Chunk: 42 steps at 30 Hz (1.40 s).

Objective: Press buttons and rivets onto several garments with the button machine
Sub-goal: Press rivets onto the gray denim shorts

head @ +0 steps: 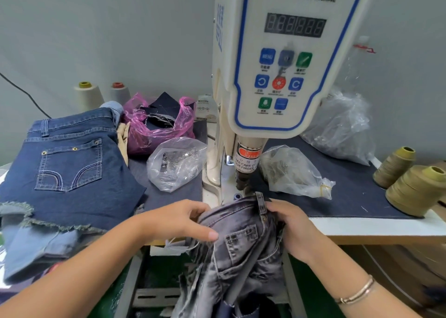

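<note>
A grey-washed denim garment (241, 245) hangs over the table's front edge, its waistband lifted toward the button machine (284, 59). My left hand (183, 221) grips the waistband's left side, thumb on top of the fabric. My right hand (292, 223) holds the right side beside a belt loop, fingers curled into the cloth. The machine's dark punch head (242, 180) stands just behind the waistband, a little above it. Two clear bags of metal buttons and rivets lie on either side: one to the left (176, 163), one to the right (292, 170).
A stack of dark blue denim shorts (70, 163) with rivets on the pocket lies at the left. A pink bag of fabric scraps (159, 122) sits behind it. Thread cones stand at the back left (88, 95) and at the right (415, 189). A large crumpled clear bag (342, 124) lies right of the machine.
</note>
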### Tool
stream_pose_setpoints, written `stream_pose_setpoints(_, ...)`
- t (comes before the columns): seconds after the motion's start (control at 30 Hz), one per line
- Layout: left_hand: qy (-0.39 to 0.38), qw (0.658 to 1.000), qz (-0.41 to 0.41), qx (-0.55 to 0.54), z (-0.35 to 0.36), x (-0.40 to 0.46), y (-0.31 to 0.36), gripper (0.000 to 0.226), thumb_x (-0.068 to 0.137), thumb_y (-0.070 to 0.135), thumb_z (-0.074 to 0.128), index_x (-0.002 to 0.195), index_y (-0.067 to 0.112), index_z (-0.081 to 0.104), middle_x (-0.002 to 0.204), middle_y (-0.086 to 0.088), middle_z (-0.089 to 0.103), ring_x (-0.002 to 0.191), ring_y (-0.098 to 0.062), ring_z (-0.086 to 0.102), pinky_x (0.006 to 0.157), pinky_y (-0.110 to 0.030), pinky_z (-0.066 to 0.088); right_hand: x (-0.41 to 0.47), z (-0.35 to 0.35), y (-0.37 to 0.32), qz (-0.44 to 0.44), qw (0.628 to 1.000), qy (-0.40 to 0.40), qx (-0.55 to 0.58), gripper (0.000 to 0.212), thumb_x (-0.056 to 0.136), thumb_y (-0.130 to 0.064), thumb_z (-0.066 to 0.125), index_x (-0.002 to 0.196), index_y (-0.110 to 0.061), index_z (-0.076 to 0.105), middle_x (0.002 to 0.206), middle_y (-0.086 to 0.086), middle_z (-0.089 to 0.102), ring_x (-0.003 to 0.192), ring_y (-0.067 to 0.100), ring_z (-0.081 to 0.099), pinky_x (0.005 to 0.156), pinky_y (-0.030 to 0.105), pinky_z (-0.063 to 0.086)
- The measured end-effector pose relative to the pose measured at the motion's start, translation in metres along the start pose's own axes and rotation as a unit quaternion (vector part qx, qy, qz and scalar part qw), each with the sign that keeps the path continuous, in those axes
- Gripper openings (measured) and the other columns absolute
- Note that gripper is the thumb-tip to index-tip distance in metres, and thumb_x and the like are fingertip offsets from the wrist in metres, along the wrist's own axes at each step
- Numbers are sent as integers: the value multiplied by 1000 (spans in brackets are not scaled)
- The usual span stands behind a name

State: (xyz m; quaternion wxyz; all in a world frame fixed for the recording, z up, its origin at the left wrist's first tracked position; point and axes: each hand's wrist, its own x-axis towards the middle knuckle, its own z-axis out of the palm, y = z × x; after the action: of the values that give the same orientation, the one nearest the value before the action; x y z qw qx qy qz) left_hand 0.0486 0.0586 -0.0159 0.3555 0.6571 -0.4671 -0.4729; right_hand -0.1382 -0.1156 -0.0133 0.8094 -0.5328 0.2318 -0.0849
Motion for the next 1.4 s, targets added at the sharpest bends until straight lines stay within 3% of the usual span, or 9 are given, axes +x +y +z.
stream_pose_setpoints(0.1,-7,996,11,-84,-6,-1,-2,30,80,27,74,106,17,64,97,1,67,91,-13,62,83,-25,47,8,0,-4,8,1000,6,19,28,71,-28,63,86,-10,78,95,14,73,83,26,71,67,29,57)
stream_pose_setpoints(0.23,51,987,8,-152,-20,6,4,20,89,11,59,109,7,56,98,-9,66,88,-20,62,78,-29,48,25,6,-13,17,999,43,-11,26,89,-28,56,87,-15,79,98,11,74,86,23,72,61,26,56)
stream_pose_setpoints(0.4,152,985,5,-79,-28,28,11,11,80,33,60,91,34,61,96,5,72,91,-14,65,80,-33,41,48,-1,-24,22,994,94,-54,28,96,-30,51,100,-10,71,99,10,74,88,24,71,68,29,56)
stream_pose_setpoints(0.6,119,989,-37,81,-33,52,9,88,47,73,75,121,32,49,123,7,61,113,-11,60,106,-40,42,61,-20,-31,37,981,94,-164,32,97,-37,50,102,-13,69,97,6,74,88,23,72,77,34,57)
stream_pose_setpoints(0.73,78,994,-32,73,-40,54,12,60,66,49,77,117,24,57,117,5,68,107,-11,65,105,-38,44,63,-19,-35,-2,965,116,-237,29,98,-36,48,92,-17,70,81,-3,75,61,5,69,43,13,44)
stream_pose_setpoints(0.9,83,995,-28,39,-38,56,14,58,92,35,63,143,17,41,146,7,44,131,-9,46,111,-28,32,72,-25,-32,2,985,108,-133,32,97,-31,53,100,-6,71,93,9,75,84,21,72,62,24,57)
stream_pose_setpoints(1.03,112,993,-29,-22,-30,62,13,42,83,47,67,121,31,59,123,16,64,114,-4,59,96,-20,40,78,-28,-30,4,989,139,-40,24,94,-26,58,100,-6,71,94,11,74,85,23,72,63,26,56)
stream_pose_setpoints(1.17,133,985,-23,-106,-20,73,2,79,69,48,71,138,16,50,132,2,61,121,-14,57,114,-36,33,87,-36,-25,6,978,193,-77,21,90,-26,63,99,-8,70,88,6,75,83,22,72,75,30,56)
stream_pose_setpoints(1.4,132,971,-6,-197,-15,77,-8,54,66,34,74,117,19,62,113,2,72,105,-14,67,85,-19,50,89,-43,-25,17,977,198,-77,18,90,-27,62,88,-10,69,75,3,75,67,15,72,53,19,51)
